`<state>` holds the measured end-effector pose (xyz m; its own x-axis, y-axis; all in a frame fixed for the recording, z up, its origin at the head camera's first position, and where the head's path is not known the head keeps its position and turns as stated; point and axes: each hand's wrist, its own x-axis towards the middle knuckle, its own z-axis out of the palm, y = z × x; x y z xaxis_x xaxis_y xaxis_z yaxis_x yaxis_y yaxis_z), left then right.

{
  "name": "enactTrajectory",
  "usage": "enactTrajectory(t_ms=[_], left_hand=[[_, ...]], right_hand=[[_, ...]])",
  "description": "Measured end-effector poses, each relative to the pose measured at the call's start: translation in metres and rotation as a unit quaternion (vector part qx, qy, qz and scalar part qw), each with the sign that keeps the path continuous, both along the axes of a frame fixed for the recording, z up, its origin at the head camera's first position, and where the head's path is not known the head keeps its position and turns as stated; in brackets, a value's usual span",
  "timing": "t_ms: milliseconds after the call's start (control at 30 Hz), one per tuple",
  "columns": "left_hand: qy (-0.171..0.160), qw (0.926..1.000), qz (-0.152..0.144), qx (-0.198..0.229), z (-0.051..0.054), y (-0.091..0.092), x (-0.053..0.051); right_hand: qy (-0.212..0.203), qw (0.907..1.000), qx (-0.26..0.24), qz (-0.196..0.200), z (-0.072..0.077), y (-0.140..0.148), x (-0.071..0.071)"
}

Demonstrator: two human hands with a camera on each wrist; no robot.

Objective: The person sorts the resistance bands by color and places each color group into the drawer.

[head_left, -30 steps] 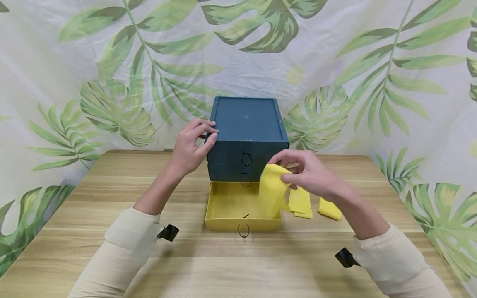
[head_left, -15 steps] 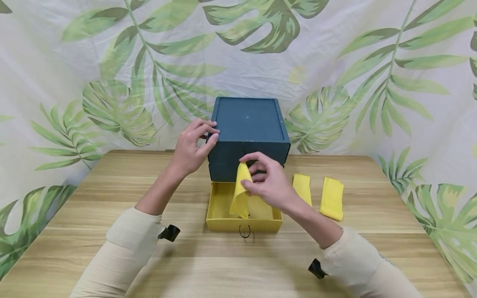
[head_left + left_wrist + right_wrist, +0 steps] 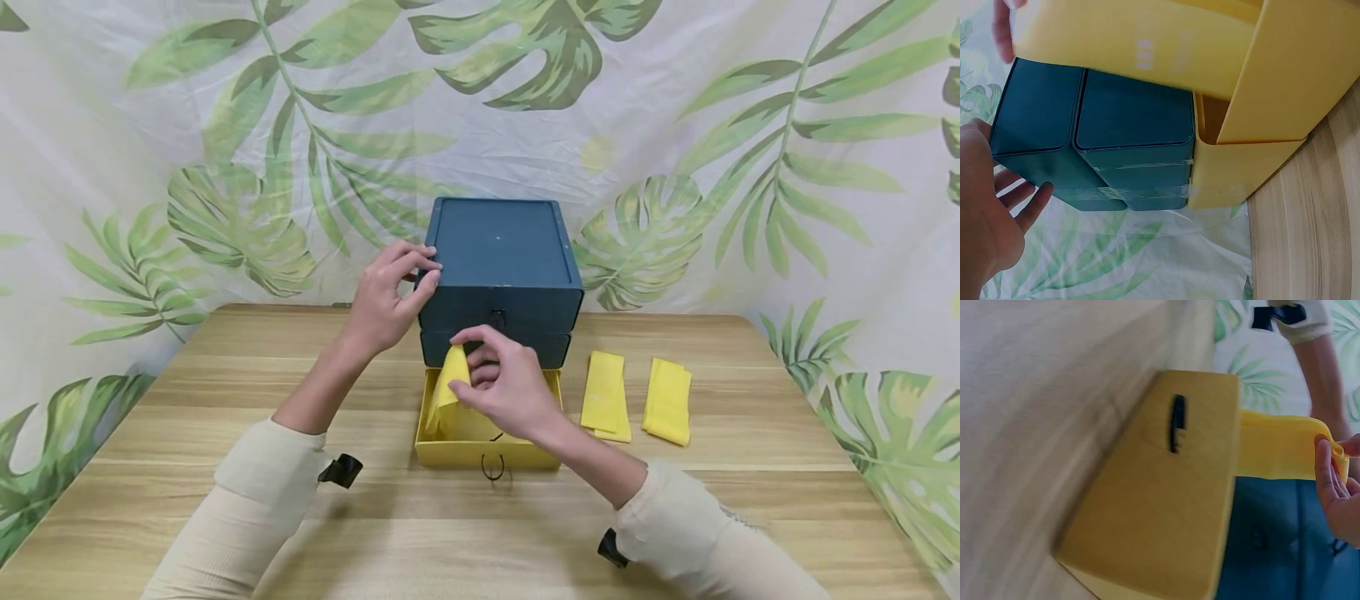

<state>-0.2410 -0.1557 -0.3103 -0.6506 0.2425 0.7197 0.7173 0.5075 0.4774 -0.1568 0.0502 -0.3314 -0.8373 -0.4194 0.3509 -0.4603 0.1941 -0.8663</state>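
My left hand (image 3: 388,293) touches the upper left edge of a dark blue drawer box (image 3: 498,242), fingers bent and spread along its side. In the left wrist view, those fingertips (image 3: 1041,195) lie against the blue wall. A yellow drawer (image 3: 457,455) is pulled out at the bottom of the stack. Over its left part, my right hand (image 3: 513,385) pinches the top of a folded yellow cloth (image 3: 447,392). The cloth hangs upright, its lower end inside the drawer. Pale print shows on this cloth (image 3: 1160,50) in the left wrist view.
Two more folded yellow cloths lie on the wooden table to the right, the nearer-to-drawer cloth (image 3: 606,396) and the outer cloth (image 3: 667,402). A black loop pull (image 3: 492,468) sits on the drawer front. Behind the table hangs a leaf-patterned curtain (image 3: 360,150).
My right hand has carried the yellow cloth leftward from the drawer's right side to its left part and lowered it. My left hand stays on the blue box.
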Motion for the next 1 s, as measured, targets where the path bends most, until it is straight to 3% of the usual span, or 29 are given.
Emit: enactTrajectory(t_ms=[233,533,733,1000], left_hand=[[0.000,1.0000,-0.004,0.003,-0.002,0.001,-0.001],[0.005,0.9999,-0.009,0.005,-0.003,0.001,0.000],[0.010,0.9999,-0.010,0.004,-0.002,0.000,0.000],[0.010,0.9999,-0.012,0.004,-0.001,0.001,-0.001]], right_hand=[[-0.047,0.9987,-0.008,0.017,-0.015,0.003,0.001],[-0.113,0.9909,0.062,-0.038,-0.032,0.047,-0.001],[-0.119,0.9841,0.112,-0.071,-0.045,0.070,-0.007],[-0.112,0.9798,0.142,-0.087,-0.046,0.077,-0.014]])
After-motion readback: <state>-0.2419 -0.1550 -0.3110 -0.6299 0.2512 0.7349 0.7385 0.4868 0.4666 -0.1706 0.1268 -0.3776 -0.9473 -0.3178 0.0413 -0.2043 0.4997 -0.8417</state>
